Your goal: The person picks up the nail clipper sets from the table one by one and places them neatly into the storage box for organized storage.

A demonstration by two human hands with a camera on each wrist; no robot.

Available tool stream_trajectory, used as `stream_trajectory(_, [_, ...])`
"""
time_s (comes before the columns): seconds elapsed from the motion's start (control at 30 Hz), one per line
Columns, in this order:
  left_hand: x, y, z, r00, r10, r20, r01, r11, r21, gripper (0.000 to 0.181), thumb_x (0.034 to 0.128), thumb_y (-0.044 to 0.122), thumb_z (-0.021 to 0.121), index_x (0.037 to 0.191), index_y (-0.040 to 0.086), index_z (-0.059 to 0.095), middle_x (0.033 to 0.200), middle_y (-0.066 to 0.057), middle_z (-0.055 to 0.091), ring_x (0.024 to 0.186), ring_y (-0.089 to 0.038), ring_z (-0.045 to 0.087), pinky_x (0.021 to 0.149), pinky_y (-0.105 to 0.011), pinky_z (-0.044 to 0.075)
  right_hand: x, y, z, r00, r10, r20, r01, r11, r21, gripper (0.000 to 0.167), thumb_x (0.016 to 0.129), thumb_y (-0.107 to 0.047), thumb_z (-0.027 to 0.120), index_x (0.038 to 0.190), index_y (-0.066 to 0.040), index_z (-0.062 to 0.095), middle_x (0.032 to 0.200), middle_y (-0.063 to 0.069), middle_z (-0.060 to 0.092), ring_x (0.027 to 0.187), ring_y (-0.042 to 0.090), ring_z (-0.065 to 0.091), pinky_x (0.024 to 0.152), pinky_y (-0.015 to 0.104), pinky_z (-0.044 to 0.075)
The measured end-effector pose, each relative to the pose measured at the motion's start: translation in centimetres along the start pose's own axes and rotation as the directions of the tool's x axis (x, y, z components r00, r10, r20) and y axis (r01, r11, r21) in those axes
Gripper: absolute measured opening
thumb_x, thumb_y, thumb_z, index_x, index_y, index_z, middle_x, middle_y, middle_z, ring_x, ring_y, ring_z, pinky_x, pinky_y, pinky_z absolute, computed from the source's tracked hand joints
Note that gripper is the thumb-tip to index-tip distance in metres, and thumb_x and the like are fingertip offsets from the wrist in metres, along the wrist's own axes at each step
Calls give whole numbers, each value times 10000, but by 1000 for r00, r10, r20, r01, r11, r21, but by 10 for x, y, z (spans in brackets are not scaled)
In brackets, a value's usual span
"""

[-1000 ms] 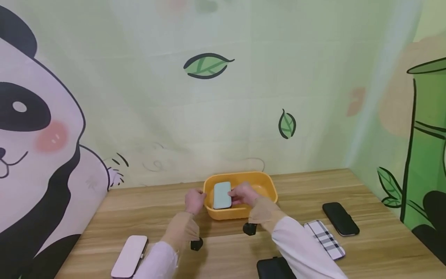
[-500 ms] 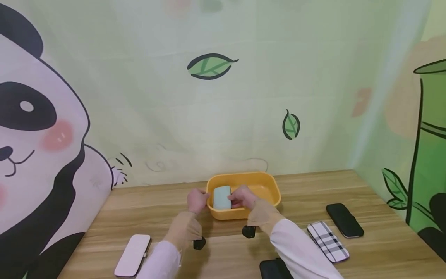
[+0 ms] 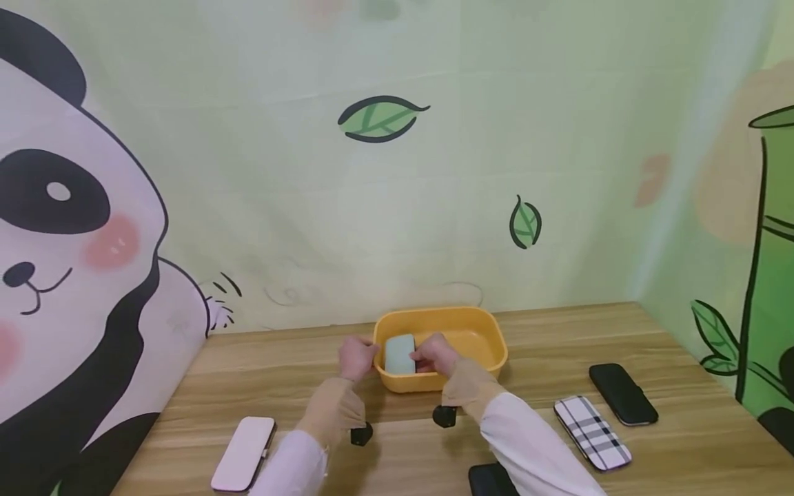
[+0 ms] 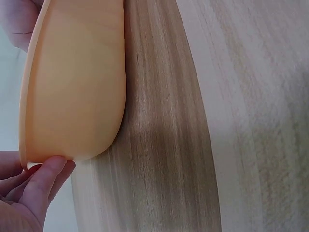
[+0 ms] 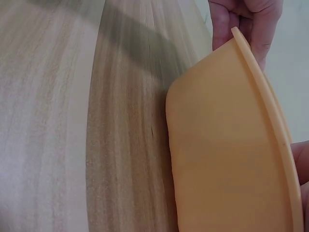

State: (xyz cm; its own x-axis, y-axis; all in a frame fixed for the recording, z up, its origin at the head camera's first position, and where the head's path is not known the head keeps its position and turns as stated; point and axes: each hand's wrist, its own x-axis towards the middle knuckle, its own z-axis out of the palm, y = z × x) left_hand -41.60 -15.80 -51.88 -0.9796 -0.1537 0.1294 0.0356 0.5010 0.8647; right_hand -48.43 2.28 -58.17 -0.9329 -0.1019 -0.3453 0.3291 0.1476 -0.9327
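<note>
A light blue rectangular case [image 3: 400, 355] lies inside the left part of a yellow-orange bin [image 3: 474, 310], whose outer wall [image 4: 77, 82] fills much of the left wrist view. My right hand [image 3: 438, 355] reaches over the bin's near rim and holds the case by its right edge; in the right wrist view only part of that hand [image 5: 301, 169] shows behind the rim. With fingers and thumb, my left hand [image 3: 356, 358] pinches the bin's left end, seen also in the left wrist view, where the fingertips [image 4: 53, 166] press on the wall.
A pale pink case [image 3: 244, 455] lies at the front left of the wooden table [image 3: 279, 358]. To the right are a plaid case [image 3: 592, 432] and a black case [image 3: 623, 394]. Another black case [image 3: 490, 479] sits at the front, partly under the right sleeve. A printed cloth stands behind.
The light blue case has gone lower into the bin, with my right hand still on it. My left hand stays at the bin's left end. The whole head view has shifted slightly.
</note>
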Motion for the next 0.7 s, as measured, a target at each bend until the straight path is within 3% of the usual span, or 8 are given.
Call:
stream_trajectory(0.1, [20, -30, 14, 1000, 5, 4, -5, 1000, 6, 188, 797, 144, 674, 817, -42, 682, 666, -128, 599, 491, -198, 573, 408, -293, 485, 78, 49, -4, 1000, 1, 4, -1, 1000, 11, 266, 662, 0, 776, 886, 72, 653, 820, 189, 629, 670, 307, 624, 545, 402, 520])
stream_trajectory(0.13, [25, -38, 18, 1000, 24, -9, -24, 1000, 6, 186, 789, 128, 673, 809, -57, 674, 652, -128, 592, 475, -189, 566, 391, -277, 475, 94, 60, -6, 1000, 0, 14, -1, 1000, 26, 270, 641, -8, 791, 867, 59, 659, 801, 175, 630, 649, 297, 622, 523, 395, 518])
stream_trajectory(0.2, [20, -31, 15, 999, 39, -16, -39, 999, 10, 166, 790, 111, 664, 823, -51, 679, 664, -127, 597, 477, -178, 565, 392, -262, 471, 104, 67, -7, 1000, -12, 17, 11, 999, 30, 284, 624, -23, 805, 859, 50, 662, 791, 170, 632, 642, 289, 625, 515, 390, 517])
stream_trajectory(0.3, [20, -31, 14, 999, 44, -9, -44, 999, 7, 174, 798, 122, 665, 822, -50, 679, 658, -125, 594, 475, -167, 562, 395, -252, 468, 85, 57, -3, 1000, -30, 4, 30, 1000, 3, 266, 681, -2, 768, 890, 101, 641, 814, 203, 623, 647, 298, 622, 512, 384, 517])
stream_trajectory(0.37, [17, -26, 11, 1000, 25, 15, -25, 1000, 6, 189, 811, 151, 668, 833, -36, 688, 680, -129, 602, 491, -176, 570, 411, -269, 478, 57, 41, 0, 999, -35, -7, 35, 999, -25, 267, 722, 7, 735, 931, 129, 622, 860, 231, 616, 696, 315, 624, 562, 386, 522])
stream_trajectory(0.4, [22, -34, 15, 1000, 7, 21, -7, 1000, 4, 206, 807, 167, 677, 817, -39, 686, 667, -132, 598, 488, -183, 570, 410, -278, 479, 43, 32, 1, 999, -32, -14, 31, 999, -37, 268, 742, 8, 718, 950, 139, 612, 884, 239, 612, 721, 320, 623, 587, 386, 523])
stream_trajectory(0.47, [17, -25, 13, 1000, 12, 15, -12, 1000, 3, 194, 809, 157, 673, 804, -36, 687, 659, -126, 596, 478, -178, 565, 403, -275, 475, 22, 21, 1, 999, -45, -7, 45, 998, -41, 254, 752, 15, 707, 940, 152, 605, 874, 241, 608, 707, 313, 621, 576, 373, 523])
stream_trajectory(0.7, [-41, 63, -19, 996, -91, -7, 91, 996, 21, 120, 804, 17, 632, 831, -95, 664, 669, -129, 602, 517, -199, 580, 459, -286, 501, -15, -4, 2, 999, -48, 3, 48, 998, -44, 264, 736, -12, 731, 926, 132, 617, 856, 224, 611, 700, 296, 619, 576, 370, 522])
